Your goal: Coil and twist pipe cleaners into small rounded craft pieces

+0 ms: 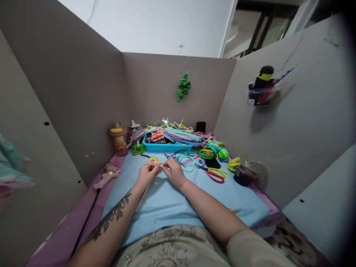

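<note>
My left hand (148,173) and my right hand (174,171) meet above the light blue cloth, thumbs and fingertips pinched together. Between them is a pale, cream-coloured pipe cleaner (158,164), largely covered by the fingers. A thin pale length (142,199) trails down beside my left wrist. Just behind the fingers lies a yellow and pink fuzzy coil (153,160). Loose teal and purple pipe cleaners (187,161) are tangled beyond my right hand. Red-handled scissors (215,177) rest farther right, with a yellow pipe cleaner (219,171) by them.
A blue tray (168,148) heaped with colourful pipe cleaners stands at the back. Green fuzzy figures (206,153) sit nearby. A pink glue gun (107,178) lies left, a drink cup (119,139) behind it. A dark-based container (242,177) stands right. Grey panels (178,85) enclose the table.
</note>
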